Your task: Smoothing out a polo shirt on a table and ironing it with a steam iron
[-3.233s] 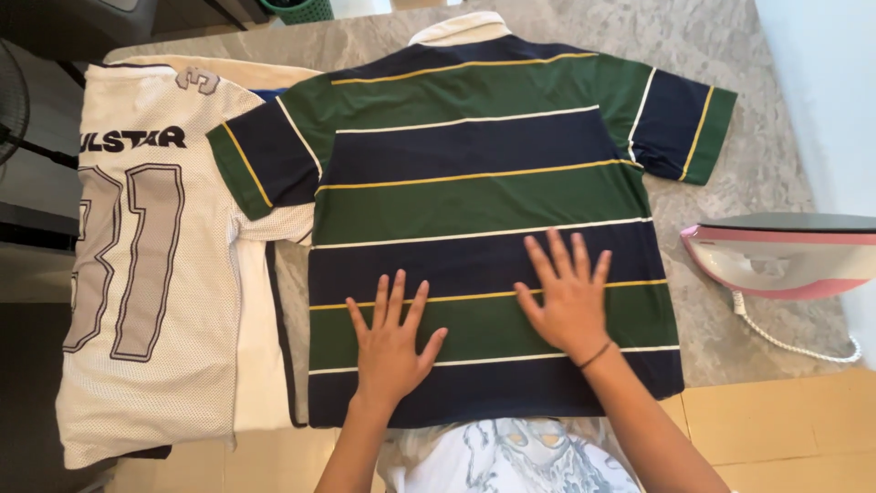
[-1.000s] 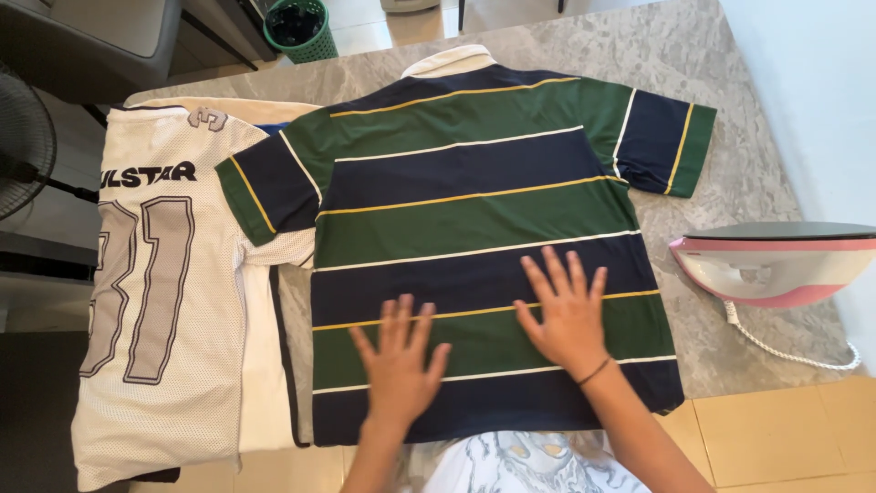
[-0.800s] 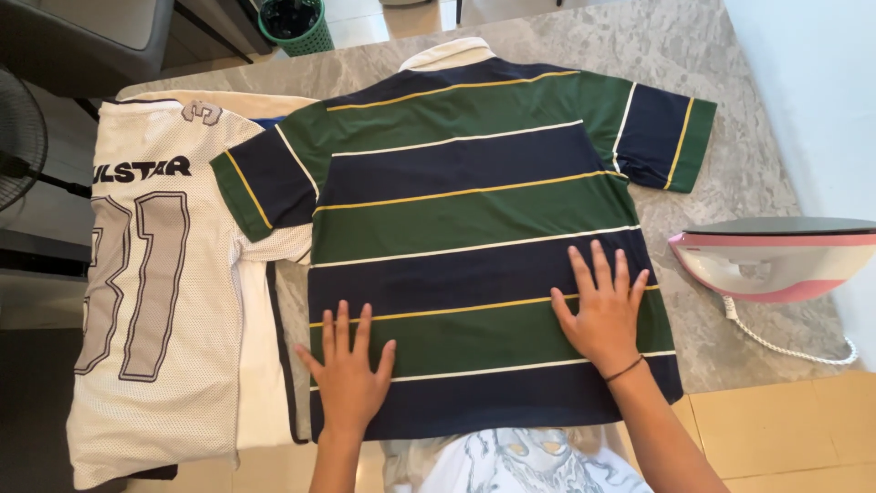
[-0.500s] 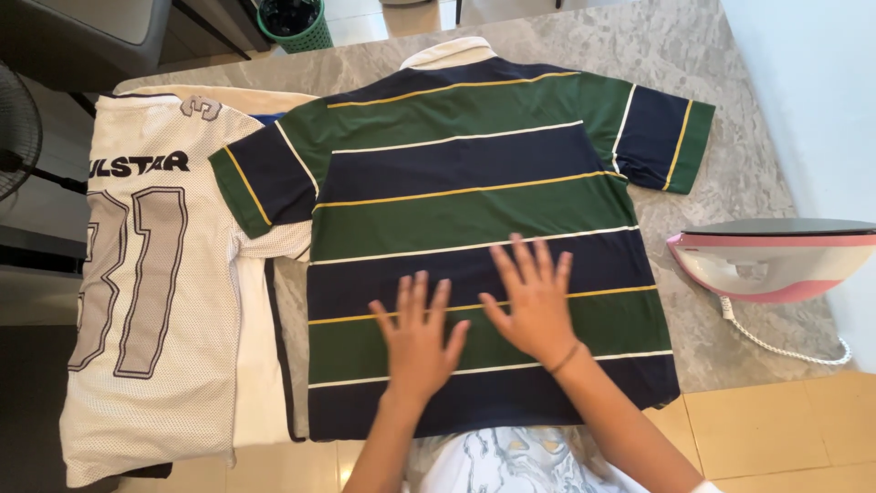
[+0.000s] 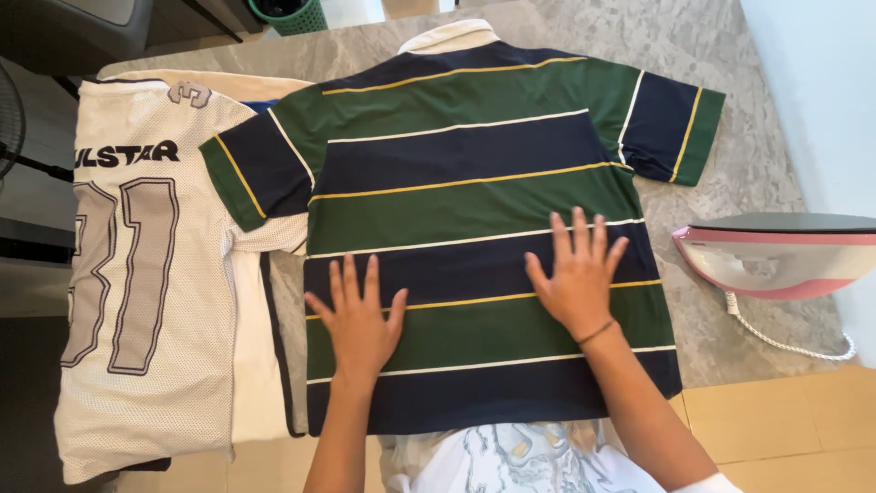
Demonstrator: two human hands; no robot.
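Note:
A green and navy striped polo shirt [image 5: 465, 173] with thin yellow and white lines lies flat, back up, on a grey marble-look table [image 5: 721, 55]. My left hand [image 5: 359, 319] presses flat on the shirt's lower left part, fingers spread. My right hand [image 5: 577, 274], with a dark band at the wrist, presses flat on the lower right part. Neither hand holds anything.
A white mesh jersey [image 5: 146, 274] with grey numerals lies to the left, partly under the striped sleeve. A pink and white iron [image 5: 776, 256] stands at the right edge, its white cord [image 5: 794, 342] trailing. A green basket [image 5: 297, 14] sits beyond the table; a fan [image 5: 11, 110] is far left.
Both hands slid apart over the shirt from near its middle: my left hand went left, my right hand went right and up. The view shifted slightly.

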